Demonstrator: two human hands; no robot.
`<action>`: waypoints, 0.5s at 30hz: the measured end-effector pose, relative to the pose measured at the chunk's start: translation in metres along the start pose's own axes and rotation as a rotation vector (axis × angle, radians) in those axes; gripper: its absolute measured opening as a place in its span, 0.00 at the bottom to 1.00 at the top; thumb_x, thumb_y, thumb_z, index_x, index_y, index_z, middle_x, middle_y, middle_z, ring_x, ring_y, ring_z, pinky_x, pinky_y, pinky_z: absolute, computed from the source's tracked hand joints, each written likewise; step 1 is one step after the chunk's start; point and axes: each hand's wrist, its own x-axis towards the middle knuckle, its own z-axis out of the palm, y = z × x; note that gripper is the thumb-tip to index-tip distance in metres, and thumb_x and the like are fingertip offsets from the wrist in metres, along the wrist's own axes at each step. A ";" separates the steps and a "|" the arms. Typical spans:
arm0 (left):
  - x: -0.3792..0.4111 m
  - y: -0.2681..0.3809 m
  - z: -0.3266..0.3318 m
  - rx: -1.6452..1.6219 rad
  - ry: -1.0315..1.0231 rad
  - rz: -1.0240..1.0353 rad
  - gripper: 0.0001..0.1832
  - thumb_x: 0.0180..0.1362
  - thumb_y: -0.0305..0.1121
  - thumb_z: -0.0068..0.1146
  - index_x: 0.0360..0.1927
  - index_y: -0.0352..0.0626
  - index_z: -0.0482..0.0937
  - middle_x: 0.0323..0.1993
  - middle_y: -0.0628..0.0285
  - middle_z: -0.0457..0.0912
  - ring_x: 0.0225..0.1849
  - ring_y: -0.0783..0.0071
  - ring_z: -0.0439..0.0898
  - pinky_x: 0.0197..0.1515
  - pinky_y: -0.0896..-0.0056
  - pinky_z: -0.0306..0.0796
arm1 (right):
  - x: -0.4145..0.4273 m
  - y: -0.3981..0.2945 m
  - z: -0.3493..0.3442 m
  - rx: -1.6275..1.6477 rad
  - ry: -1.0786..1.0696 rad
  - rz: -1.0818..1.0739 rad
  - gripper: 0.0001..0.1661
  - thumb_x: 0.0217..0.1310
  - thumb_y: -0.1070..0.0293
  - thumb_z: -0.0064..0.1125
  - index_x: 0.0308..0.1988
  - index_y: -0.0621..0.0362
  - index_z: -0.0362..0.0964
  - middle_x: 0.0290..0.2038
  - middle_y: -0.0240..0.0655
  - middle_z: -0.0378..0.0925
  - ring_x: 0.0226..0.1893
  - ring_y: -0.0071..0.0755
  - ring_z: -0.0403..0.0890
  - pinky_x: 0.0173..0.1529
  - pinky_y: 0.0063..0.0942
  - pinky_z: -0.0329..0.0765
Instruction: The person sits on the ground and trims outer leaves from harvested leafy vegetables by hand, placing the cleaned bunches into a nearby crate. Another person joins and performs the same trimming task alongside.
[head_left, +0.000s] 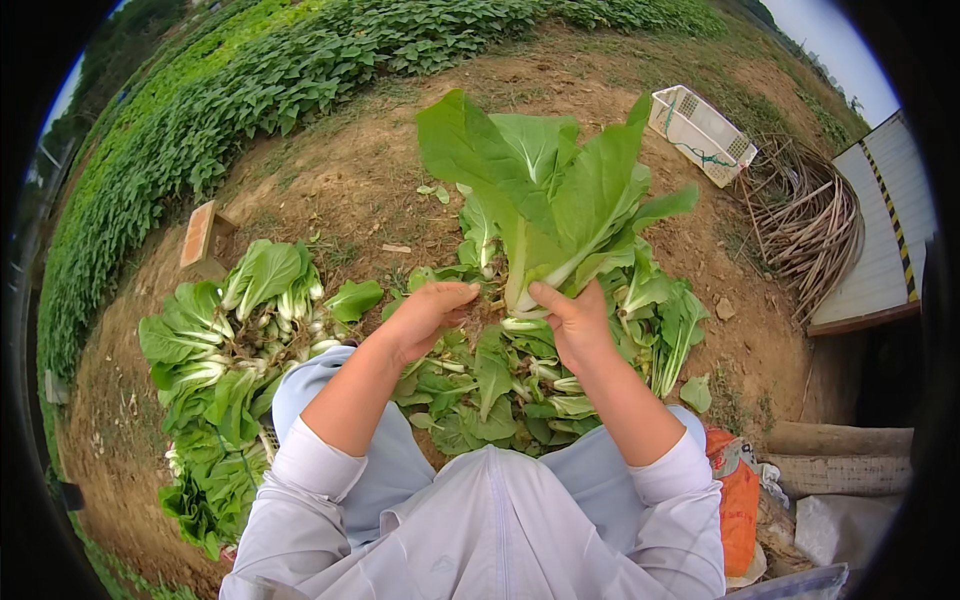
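Note:
My right hand (581, 326) grips a large leafy bok choy plant (536, 202) by its pale stalk base, thumb across the stalks. Its broad green leaves spread upward, away from me. Just left of that base is my left hand (426, 319), thumb and fingertips together, with nothing visible between them. Beneath both hands lies a heap of loose greens (480, 390), its leaves and stalks tangled between my knees. To the left, a pile of bok choy (199, 337) is arranged with white stalk ends and roots facing inward.
A hollow brick (201, 234) stands beyond the left pile. Farther right are a white plastic crate (701, 133) and a bundle of dry sticks (814, 217). Near my right side lie an orange sack (739, 510) and logs (840, 454). Leafy crop rows (300, 82) border the bare soil.

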 end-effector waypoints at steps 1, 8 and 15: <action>-0.002 0.000 0.004 -0.053 -0.096 0.033 0.15 0.57 0.38 0.46 0.39 0.37 0.74 0.32 0.63 0.76 0.34 0.75 0.72 0.41 0.76 0.63 | -0.001 -0.001 0.000 0.024 -0.031 0.019 0.28 0.45 0.74 0.60 0.48 0.62 0.57 0.42 0.37 0.69 0.42 0.32 0.72 0.45 0.30 0.70; -0.010 -0.003 0.009 -0.228 -0.464 0.133 0.19 0.58 0.41 0.43 0.41 0.33 0.72 0.33 0.58 0.76 0.34 0.70 0.73 0.41 0.71 0.66 | -0.002 0.003 -0.007 0.207 -0.099 0.146 0.30 0.47 0.76 0.57 0.50 0.62 0.54 0.44 0.38 0.68 0.43 0.32 0.72 0.44 0.30 0.73; -0.008 -0.012 0.006 -0.310 -0.428 0.122 0.13 0.52 0.37 0.54 0.36 0.37 0.75 0.30 0.64 0.77 0.30 0.77 0.73 0.36 0.72 0.66 | -0.002 0.002 -0.005 0.257 -0.112 0.178 0.31 0.47 0.75 0.57 0.51 0.63 0.52 0.45 0.38 0.67 0.44 0.31 0.72 0.45 0.28 0.72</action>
